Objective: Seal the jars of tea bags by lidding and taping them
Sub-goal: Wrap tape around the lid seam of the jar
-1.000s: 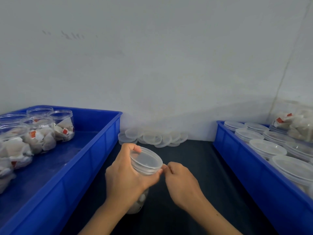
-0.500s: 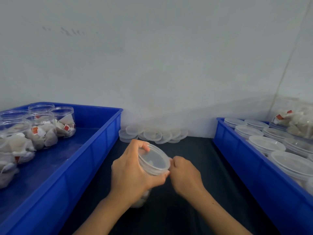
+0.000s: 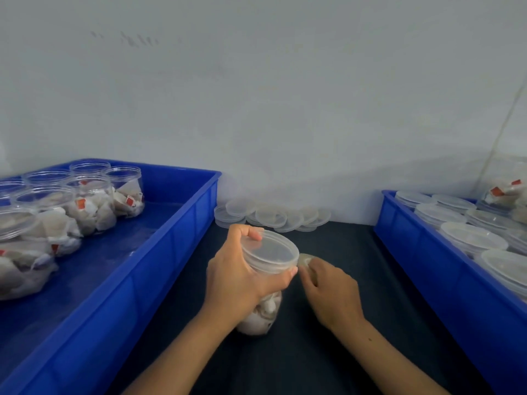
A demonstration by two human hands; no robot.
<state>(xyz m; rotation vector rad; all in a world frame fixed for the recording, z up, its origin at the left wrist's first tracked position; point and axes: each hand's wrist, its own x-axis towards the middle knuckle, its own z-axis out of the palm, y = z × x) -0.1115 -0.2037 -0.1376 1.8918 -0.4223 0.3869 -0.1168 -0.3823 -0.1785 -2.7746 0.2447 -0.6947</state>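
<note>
The left bin, at nine o'clock, held unlidded jars of tea bags; the right bin, at three, held lidded ones, so much remained. At six on the desk, the left hand gripped a lidded jar; the right hand pinched what looked like tape beside its lid.

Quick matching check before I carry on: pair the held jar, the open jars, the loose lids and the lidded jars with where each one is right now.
Things:
1. held jar
2. open jars
3. loose lids
4. lidded jars

Places:
A. right blue bin
B. on the table against the wall
C. left hand
D. left blue bin

Pairs: 1-C, 2-D, 3-B, 4-A
</note>
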